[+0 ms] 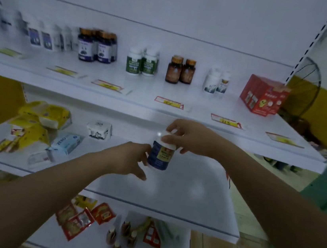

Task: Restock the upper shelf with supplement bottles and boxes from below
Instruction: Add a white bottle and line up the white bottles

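1. The white-capped plastic bottle with a blue and yellow label [159, 154] is held in the air in front of the white middle shelf [181, 186]. It sits just below the front edge of the white upper shelf [142, 88].
2. The right hand [188, 136] pinches the cap from above with curled fingers and thumb. The left hand [131, 159] grips the lower body from the side, its thumb jutting out beneath.
3. Risk: if the left hand lets go, only the pinch on the cap carries the weight. A loose cap could then twist off, or the bottle could slip and fall onto the shelves below.
4. Risk: a straight lift would likely knock the bottle against the upper shelf's front lip. It could also sweep off a red and yellow price tag [168, 102] lying near that edge.
5. Risk: the upper shelf's stock stands in tight little groups. A careless push into a gap could topple the brown bottles with gold caps [180, 71] or the white bottles with green labels [142, 62].
6. Writing: the pale blue cardboard box [66, 142] on the middle shelf reads "ZERO". The held bottle's label, the price tags and the red cardboard boxes [264, 95] are too blurred to read.
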`<state>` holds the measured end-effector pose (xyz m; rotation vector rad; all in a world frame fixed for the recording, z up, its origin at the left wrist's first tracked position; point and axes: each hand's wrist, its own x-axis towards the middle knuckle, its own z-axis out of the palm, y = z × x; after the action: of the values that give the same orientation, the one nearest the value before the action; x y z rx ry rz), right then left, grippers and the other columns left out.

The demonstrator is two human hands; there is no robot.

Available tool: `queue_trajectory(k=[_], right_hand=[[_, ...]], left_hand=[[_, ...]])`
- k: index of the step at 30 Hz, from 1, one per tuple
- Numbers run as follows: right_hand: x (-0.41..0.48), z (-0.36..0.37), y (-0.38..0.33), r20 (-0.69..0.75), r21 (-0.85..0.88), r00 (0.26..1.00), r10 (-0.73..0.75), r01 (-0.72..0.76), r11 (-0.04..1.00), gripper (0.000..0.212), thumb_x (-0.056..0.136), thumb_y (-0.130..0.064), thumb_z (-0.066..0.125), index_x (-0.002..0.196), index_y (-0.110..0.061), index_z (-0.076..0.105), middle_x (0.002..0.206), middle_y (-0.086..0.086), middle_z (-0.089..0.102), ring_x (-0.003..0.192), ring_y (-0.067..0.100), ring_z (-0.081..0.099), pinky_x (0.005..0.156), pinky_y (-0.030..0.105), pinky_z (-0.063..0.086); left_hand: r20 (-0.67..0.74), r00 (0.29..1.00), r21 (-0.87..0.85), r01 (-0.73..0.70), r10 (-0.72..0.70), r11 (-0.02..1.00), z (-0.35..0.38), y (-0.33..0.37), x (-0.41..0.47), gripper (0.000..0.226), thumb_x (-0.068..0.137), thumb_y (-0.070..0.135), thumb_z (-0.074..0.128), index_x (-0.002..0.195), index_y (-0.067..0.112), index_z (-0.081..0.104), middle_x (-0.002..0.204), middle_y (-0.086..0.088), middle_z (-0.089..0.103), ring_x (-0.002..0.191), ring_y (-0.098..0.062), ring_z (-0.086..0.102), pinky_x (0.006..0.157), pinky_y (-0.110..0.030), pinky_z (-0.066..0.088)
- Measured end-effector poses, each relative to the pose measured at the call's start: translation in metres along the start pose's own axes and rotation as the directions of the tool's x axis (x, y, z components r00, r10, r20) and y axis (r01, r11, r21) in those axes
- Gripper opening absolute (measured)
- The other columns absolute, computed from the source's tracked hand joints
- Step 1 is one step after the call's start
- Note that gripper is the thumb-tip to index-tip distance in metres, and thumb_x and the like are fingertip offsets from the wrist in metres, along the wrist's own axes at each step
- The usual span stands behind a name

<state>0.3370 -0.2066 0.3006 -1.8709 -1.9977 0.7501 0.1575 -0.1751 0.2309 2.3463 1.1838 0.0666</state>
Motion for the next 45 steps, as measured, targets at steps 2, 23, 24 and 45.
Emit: queue_trajectory(k=[2,23,24,45], right_hand=[[-0.008,-0.018,-0.018,-0.053,-0.022,0.998,-0.024,0.023,0.999,0.037,0.087,-0.039,0.061,0.119,-0.02,0.056,0.112,0.005,0.063,0.097,0.022,0.065,0.083,0.036,0.058],[0.028,-0.089,-0.136,-0.259,-0.254,0.923,-0.283,0.218,0.942,0.042,0.088,-0.041,0.059,0.126,-0.023,0.057,0.128,0.005,0.056,0.091,0.015,0.051,0.079,0.027,0.048],[0.036,-0.085,-0.143,-0.246,-0.255,0.922,-0.3,0.237,0.937,0.042,0.088,-0.041,0.059,0.126,-0.023,0.056,0.129,0.005,0.056,0.091,0.015,0.05,0.08,0.027,0.046],[0.193,0.054,-0.378,-0.111,-0.252,0.836,-0.537,0.499,0.829,0.043,0.088,-0.04,0.06,0.126,-0.021,0.057,0.129,0.007,0.057,0.09,0.016,0.052,0.081,0.027,0.046]], left_hand=[[-0.03,0.999,0.058,0.019,-0.017,0.998,-0.017,0.002,-0.009,0.068,0.077,0.028,0.075,0.135,0.02,0.04,0.126,0.002,0.059,0.115,-0.016,0.055,0.098,-0.028,0.046],[-0.232,0.943,0.171,0.281,-0.239,0.944,-0.139,-0.028,-0.064,0.063,0.08,0.035,0.071,0.135,0.022,0.042,0.131,0.0,0.055,0.112,-0.019,0.054,0.09,-0.027,0.044],[-0.243,0.934,0.161,0.306,-0.263,0.938,-0.142,-0.034,-0.068,0.063,0.081,0.035,0.07,0.135,0.021,0.042,0.132,0.0,0.054,0.113,-0.019,0.054,0.09,-0.027,0.043],[-0.476,0.712,0.042,0.605,-0.517,0.795,-0.253,-0.254,-0.214,0.06,0.084,0.038,0.066,0.135,0.021,0.041,0.135,-0.003,0.051,0.11,-0.021,0.055,0.086,-0.028,0.049]])
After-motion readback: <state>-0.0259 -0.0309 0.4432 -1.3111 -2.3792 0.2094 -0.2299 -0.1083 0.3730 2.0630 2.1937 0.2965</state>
